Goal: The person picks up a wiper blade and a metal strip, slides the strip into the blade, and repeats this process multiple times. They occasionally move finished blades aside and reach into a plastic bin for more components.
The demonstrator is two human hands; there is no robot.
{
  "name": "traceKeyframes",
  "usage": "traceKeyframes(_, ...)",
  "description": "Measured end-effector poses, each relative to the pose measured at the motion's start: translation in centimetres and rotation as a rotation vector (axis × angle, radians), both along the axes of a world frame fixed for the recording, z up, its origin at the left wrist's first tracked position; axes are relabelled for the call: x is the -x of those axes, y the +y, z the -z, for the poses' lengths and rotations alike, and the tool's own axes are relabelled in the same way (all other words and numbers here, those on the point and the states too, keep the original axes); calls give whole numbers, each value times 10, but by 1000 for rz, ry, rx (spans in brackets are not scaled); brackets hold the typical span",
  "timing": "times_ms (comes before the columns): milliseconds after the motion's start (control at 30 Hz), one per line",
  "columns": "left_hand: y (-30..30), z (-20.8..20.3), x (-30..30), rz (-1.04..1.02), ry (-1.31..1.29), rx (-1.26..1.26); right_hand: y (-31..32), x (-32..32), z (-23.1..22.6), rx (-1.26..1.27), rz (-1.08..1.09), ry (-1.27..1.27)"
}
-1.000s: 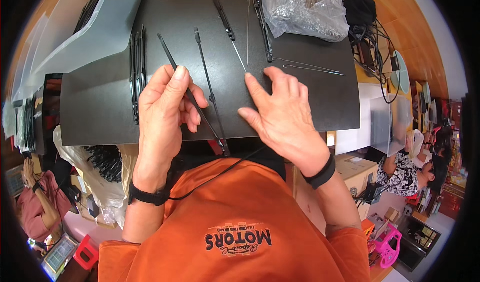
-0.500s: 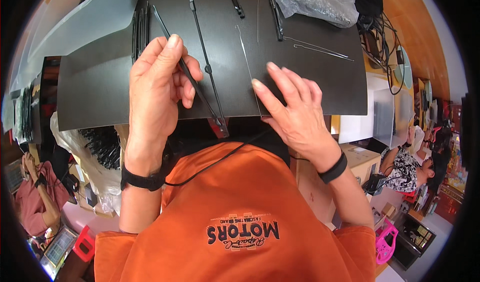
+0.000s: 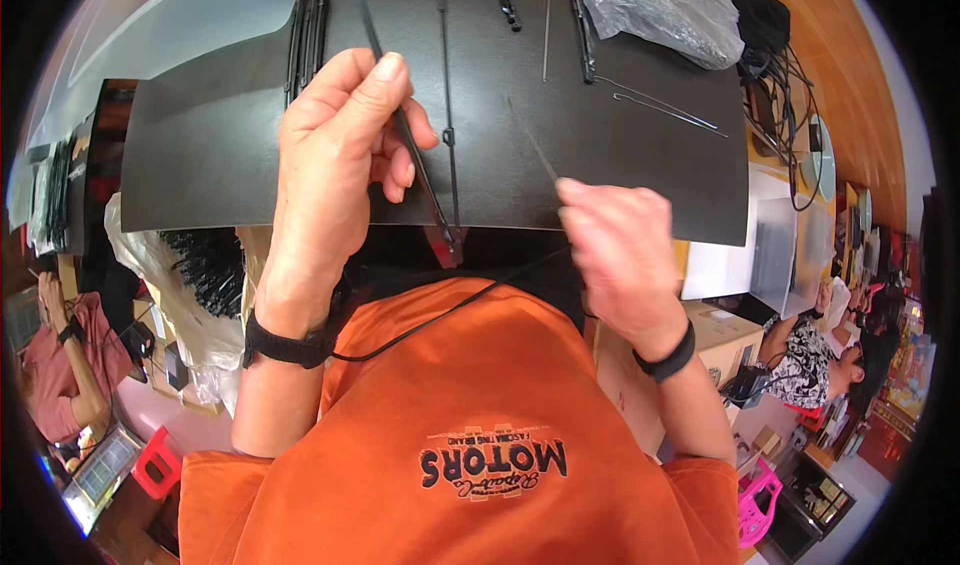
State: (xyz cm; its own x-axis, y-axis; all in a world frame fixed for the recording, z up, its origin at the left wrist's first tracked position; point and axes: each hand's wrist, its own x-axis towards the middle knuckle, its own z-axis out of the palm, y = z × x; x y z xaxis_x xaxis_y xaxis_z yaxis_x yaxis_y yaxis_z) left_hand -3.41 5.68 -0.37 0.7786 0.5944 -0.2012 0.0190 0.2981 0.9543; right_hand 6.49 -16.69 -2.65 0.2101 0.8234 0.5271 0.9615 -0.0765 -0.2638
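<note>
My left hand [image 3: 340, 140] pinches a slim black bar [image 3: 427, 187] between thumb and fingers, held slanting above the table's front part. At its lower end the bar meets a thinner black rod [image 3: 446, 85] with a small joint partway along; whether they are linked there I cannot tell. My right hand [image 3: 620, 235], smeared by motion, is closed on the near end of a thin metal wire [image 3: 535, 150] at the table's front edge. The wire's far end points up and left over the dark table [image 3: 210, 165].
Black bars [image 3: 308, 40] lie at the left beside a translucent plastic sheet [image 3: 190, 40]. Farther right are a black strip [image 3: 578, 35], hooked wires [image 3: 665, 110], a plastic bag of metal pieces [image 3: 665, 15] and tangled cables [image 3: 790, 105]. An open bag of black pieces [image 3: 205, 265] stands below the table's left edge.
My right hand has closed on the thin wire and drawn it toward me and to the right. My left hand still holds the black bar. The view has shifted slightly.
</note>
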Motion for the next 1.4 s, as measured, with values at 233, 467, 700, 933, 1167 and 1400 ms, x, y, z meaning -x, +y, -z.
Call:
traceKeyframes(233, -7, -14, -3, 242, -8, -26, 18, -22, -22, -604, 223, 1237)
traceKeyframes(467, -12, -14, 1, 598, 157, -84, 27, -37, -28, -593, 173, 1361)
traceKeyframes(700, -17, -11, -1, 623, 115, -60, 43, -26, -20, -475, 177, 1502)
traceKeyframes(933, -15, -19, 1, 436, 55, -9, 39, -31, -15, -575, 131, 1513)
traceKeyframes(1167, -15, -18, -10, 283, -49, 75, 39, -3, -17, -400, 14, 1716)
traceKeyframes(1400, -15, -21, -8, 268, -97, 112, 38, 2, -9, -313, -188, 1992)
